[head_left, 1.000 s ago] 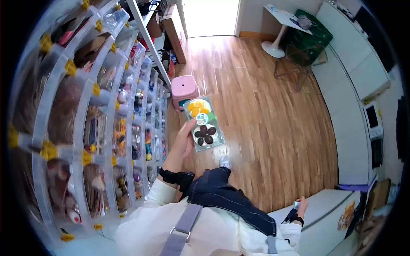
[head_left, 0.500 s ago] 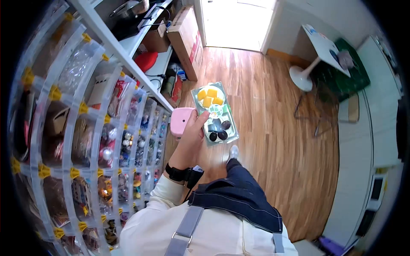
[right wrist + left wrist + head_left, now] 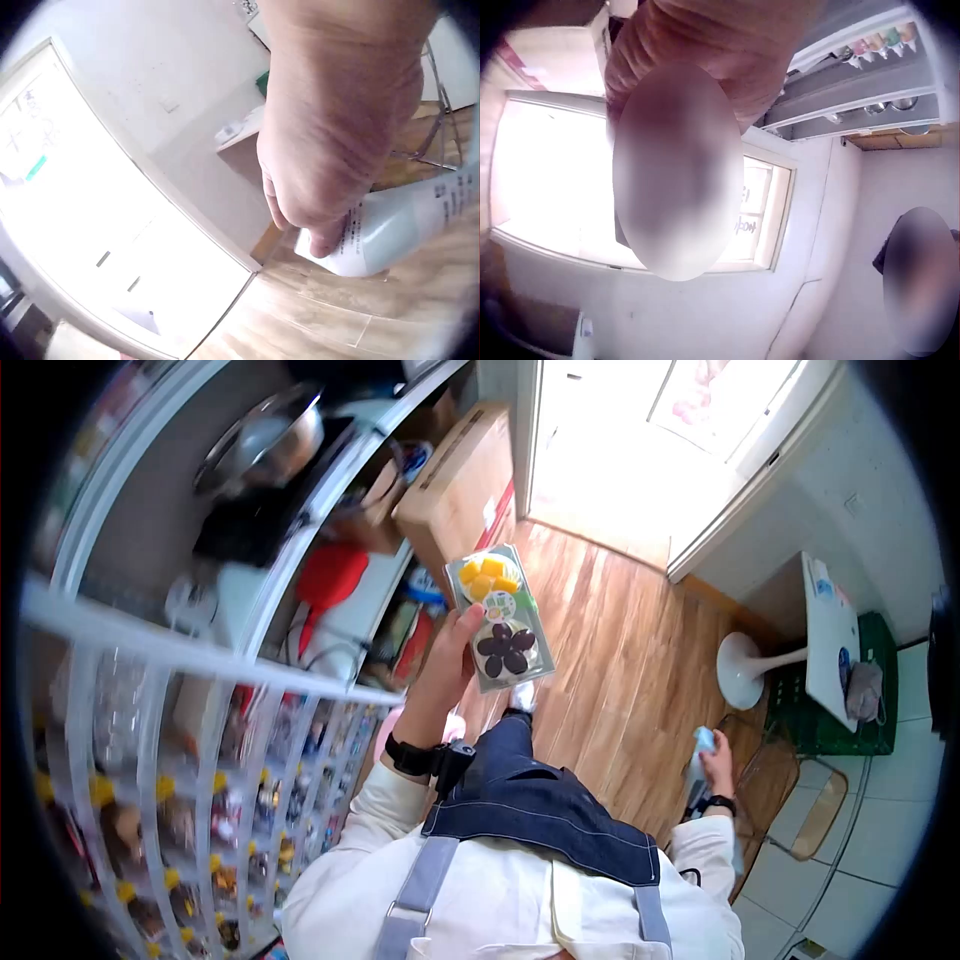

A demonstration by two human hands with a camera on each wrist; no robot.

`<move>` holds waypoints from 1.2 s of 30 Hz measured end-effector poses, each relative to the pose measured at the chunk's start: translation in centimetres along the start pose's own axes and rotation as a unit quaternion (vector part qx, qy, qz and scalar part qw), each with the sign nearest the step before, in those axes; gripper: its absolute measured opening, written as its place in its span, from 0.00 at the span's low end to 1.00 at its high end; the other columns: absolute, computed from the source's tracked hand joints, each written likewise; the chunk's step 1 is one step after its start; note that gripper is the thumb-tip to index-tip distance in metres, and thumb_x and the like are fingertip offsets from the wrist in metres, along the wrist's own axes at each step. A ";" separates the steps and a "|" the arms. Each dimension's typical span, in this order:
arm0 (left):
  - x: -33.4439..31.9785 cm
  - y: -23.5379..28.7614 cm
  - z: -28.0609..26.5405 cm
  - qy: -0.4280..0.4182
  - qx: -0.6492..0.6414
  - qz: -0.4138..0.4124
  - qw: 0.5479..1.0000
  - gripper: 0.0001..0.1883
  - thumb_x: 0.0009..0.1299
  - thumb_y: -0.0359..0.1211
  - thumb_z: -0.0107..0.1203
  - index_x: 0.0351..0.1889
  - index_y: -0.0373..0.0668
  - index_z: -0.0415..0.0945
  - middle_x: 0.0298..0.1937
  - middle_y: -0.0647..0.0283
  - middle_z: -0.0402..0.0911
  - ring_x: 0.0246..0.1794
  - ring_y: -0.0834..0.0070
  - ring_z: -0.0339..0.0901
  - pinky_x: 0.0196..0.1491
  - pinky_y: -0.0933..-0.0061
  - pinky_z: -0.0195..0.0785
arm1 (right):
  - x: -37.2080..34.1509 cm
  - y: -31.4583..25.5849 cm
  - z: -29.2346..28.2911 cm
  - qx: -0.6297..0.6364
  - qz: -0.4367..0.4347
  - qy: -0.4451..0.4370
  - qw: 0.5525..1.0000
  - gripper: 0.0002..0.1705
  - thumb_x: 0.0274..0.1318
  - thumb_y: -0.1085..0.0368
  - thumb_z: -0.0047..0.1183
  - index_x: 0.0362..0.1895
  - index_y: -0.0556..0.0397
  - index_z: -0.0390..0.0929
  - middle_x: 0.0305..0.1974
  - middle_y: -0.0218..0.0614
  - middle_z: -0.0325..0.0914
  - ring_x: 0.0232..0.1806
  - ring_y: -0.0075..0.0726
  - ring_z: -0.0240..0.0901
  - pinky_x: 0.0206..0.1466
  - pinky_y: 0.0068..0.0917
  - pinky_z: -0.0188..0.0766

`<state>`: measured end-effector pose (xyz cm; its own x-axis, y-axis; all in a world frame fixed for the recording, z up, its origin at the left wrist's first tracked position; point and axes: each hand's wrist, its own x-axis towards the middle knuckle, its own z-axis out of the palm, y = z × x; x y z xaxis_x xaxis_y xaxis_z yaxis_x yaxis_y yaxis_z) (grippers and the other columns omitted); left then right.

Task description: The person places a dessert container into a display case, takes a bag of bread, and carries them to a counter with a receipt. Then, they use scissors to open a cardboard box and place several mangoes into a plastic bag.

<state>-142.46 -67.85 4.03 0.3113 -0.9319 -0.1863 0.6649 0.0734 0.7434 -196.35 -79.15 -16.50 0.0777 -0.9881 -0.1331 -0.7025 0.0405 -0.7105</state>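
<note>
My left hand (image 3: 452, 652) grips a clear plastic dessert box (image 3: 502, 606) by its near left side, thumb over the lid. Through the lid show yellow fruit cubes (image 3: 487, 576) at the far end and several dark, grape-like fruits (image 3: 506, 650) at the near end, with a round label between them. A blurred oval hides what the left hand holds in the left wrist view. Low at my right side, my right hand (image 3: 718, 762) holds a pale blue and white packet (image 3: 390, 232). Dark print shows on it in the right wrist view, and it hangs past the fingers.
Left of me stand clear storage drawers (image 3: 150, 740) and a shelf with a steel bowl (image 3: 280, 440). A cardboard box (image 3: 455, 475) leans beside the bright doorway (image 3: 610, 480). On the right are a white pedestal table (image 3: 830, 640), a clear chair (image 3: 765, 775) and wooden floor (image 3: 590, 650).
The view has turned and moved toward the doorway, shelf and table. My left hand keeps the dessert box in front of me. The right hand, out of view half a second ago, shows again with the packet.
</note>
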 end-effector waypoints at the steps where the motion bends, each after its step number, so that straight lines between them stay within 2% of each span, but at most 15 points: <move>1: 4.1 0.9 0.8 -0.011 0.002 0.007 1.000 0.20 0.66 0.39 0.46 0.52 0.38 0.61 0.45 0.63 0.72 0.41 0.78 0.73 0.45 0.79 0.66 | 2.3 -0.1 1.3 -0.019 -0.015 0.037 0.999 0.35 0.33 0.78 0.50 0.54 0.55 0.61 0.49 0.45 0.68 0.51 0.43 0.65 0.54 0.31 0.61; 3: 10.9 2.0 2.4 -0.011 -0.002 0.019 1.000 0.20 0.67 0.39 0.44 0.53 0.39 0.60 0.46 0.63 0.72 0.43 0.79 0.72 0.46 0.79 0.66 | 3.7 1.2 3.8 -0.173 0.104 -0.001 0.979 0.42 0.30 0.75 0.52 0.58 0.54 0.54 0.51 0.48 0.66 0.53 0.46 0.63 0.56 0.34 0.58; 4: 14.2 2.7 3.3 -0.004 -0.007 -0.007 1.000 0.21 0.67 0.40 0.44 0.54 0.40 0.59 0.47 0.63 0.71 0.44 0.80 0.72 0.46 0.79 0.66 | 3.7 -1.0 5.0 -0.126 0.232 -0.086 0.961 0.47 0.28 0.72 0.55 0.61 0.53 0.49 0.51 0.52 0.65 0.53 0.49 0.63 0.56 0.35 0.59; 5: 17.1 3.1 4.2 -0.006 0.006 -0.003 1.000 0.21 0.67 0.40 0.44 0.54 0.40 0.59 0.47 0.63 0.71 0.44 0.80 0.72 0.46 0.79 0.66 | 2.6 1.8 7.4 -0.042 0.143 -0.095 0.984 0.49 0.28 0.71 0.54 0.61 0.51 0.47 0.49 0.55 0.65 0.51 0.52 0.64 0.52 0.37 0.62; 6: 20.3 3.4 4.7 -0.024 -0.004 -0.017 1.000 0.21 0.67 0.40 0.45 0.55 0.40 0.59 0.47 0.63 0.71 0.45 0.80 0.71 0.46 0.79 0.66 | 2.3 -5.7 7.2 -0.135 0.231 -0.165 0.949 0.49 0.29 0.71 0.55 0.62 0.50 0.46 0.49 0.54 0.66 0.49 0.53 0.66 0.49 0.39 0.64; 10: 33.1 4.1 7.9 -0.055 0.006 -0.028 0.998 0.24 0.66 0.41 0.46 0.56 0.40 0.57 0.47 0.64 0.70 0.46 0.80 0.71 0.46 0.80 0.67 | 4.0 -2.1 13.4 -0.113 0.312 -0.203 0.921 0.46 0.31 0.66 0.57 0.59 0.52 0.49 0.46 0.55 0.68 0.47 0.54 0.67 0.46 0.41 0.66; 17: 57.9 4.3 14.7 -0.065 0.072 -0.053 0.994 0.23 0.65 0.42 0.47 0.53 0.38 0.59 0.45 0.62 0.71 0.43 0.80 0.72 0.45 0.79 0.67 | 27.9 -2.8 16.1 -0.068 0.350 -0.202 0.912 0.44 0.33 0.61 0.58 0.57 0.53 0.51 0.43 0.56 0.69 0.46 0.56 0.67 0.46 0.43 0.66; 20: 66.8 5.1 18.4 -0.030 0.038 0.003 0.999 0.24 0.65 0.43 0.48 0.51 0.36 0.60 0.44 0.61 0.70 0.42 0.80 0.72 0.41 0.80 0.68 | 43.9 -2.9 17.2 -0.003 0.311 -0.135 0.941 0.43 0.33 0.58 0.59 0.56 0.54 0.52 0.42 0.57 0.70 0.46 0.57 0.68 0.46 0.43 0.66; 21: 69.6 5.4 19.2 -0.024 0.033 0.002 0.999 0.24 0.65 0.43 0.48 0.51 0.36 0.60 0.44 0.61 0.70 0.42 0.80 0.72 0.41 0.80 0.68 | 52.9 -14.7 12.2 -0.072 0.226 -0.212 0.948 0.32 0.49 0.54 0.48 0.55 0.56 0.56 0.46 0.55 0.68 0.49 0.48 0.67 0.51 0.38 0.63; 22: 72.7 5.8 20.0 -0.032 0.044 -0.008 0.998 0.26 0.64 0.44 0.48 0.51 0.35 0.58 0.44 0.59 0.70 0.42 0.79 0.72 0.42 0.79 0.68 | 61.2 -12.3 13.7 -0.097 0.148 -0.185 0.967 0.38 0.39 0.62 0.53 0.56 0.55 0.53 0.44 0.62 0.68 0.49 0.60 0.65 0.48 0.44 0.64; 23: 76.1 6.3 20.9 -0.045 0.058 -0.015 0.997 0.28 0.64 0.45 0.49 0.52 0.34 0.56 0.45 0.58 0.69 0.42 0.78 0.72 0.42 0.78 0.68 | 69.0 -19.5 12.1 -0.128 0.137 -0.214 0.958 0.33 0.42 0.67 0.45 0.57 0.53 0.53 0.44 0.64 0.67 0.49 0.62 0.63 0.49 0.44 0.63; 24: 79.1 6.8 21.9 -0.042 0.071 -0.015 0.996 0.28 0.64 0.45 0.49 0.52 0.34 0.55 0.45 0.57 0.68 0.41 0.78 0.72 0.42 0.79 0.68 | 75.9 -20.5 12.7 -0.093 0.007 -0.189 0.978 0.30 0.43 0.67 0.41 0.56 0.50 0.54 0.45 0.63 0.66 0.48 0.64 0.63 0.48 0.47 0.62; 29: 95.7 7.2 23.3 -0.037 0.074 -0.025 0.996 0.26 0.63 0.44 0.50 0.51 0.35 0.57 0.45 0.58 0.68 0.43 0.79 0.71 0.42 0.79 0.67 | 97.0 -41.8 10.7 -0.121 -0.209 -0.141 0.960 0.19 0.45 0.71 0.38 0.46 0.47 0.62 0.22 0.49 0.73 0.28 0.60 0.70 0.32 0.48 0.66; 33: 110.1 11.1 29.2 -0.048 0.068 -0.015 0.996 0.24 0.64 0.42 0.49 0.53 0.40 0.58 0.46 0.63 0.69 0.44 0.80 0.70 0.43 0.80 0.66 | 107.4 -47.6 7.9 -0.063 -0.192 -0.080 0.976 0.12 0.44 0.71 0.39 0.35 0.51 0.71 0.25 0.49 0.72 0.31 0.53 0.70 0.34 0.40 0.66; 36: 122.7 13.2 32.7 -0.066 0.090 -0.045 0.993 0.25 0.63 0.43 0.49 0.53 0.39 0.58 0.46 0.62 0.70 0.44 0.80 0.70 0.44 0.80 0.66 | 115.3 -47.1 5.8 -0.002 -0.082 -0.026 0.996 0.08 0.42 0.71 0.39 0.26 0.55 0.73 0.24 0.48 0.72 0.30 0.48 0.70 0.33 0.35 0.65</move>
<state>-117.71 -192.81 11.97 0.1554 -0.9712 -0.1804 0.5507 -0.0664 0.8321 -150.20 -194.11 -2.39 0.2287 -0.9722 -0.0503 -0.6793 -0.1224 -0.7235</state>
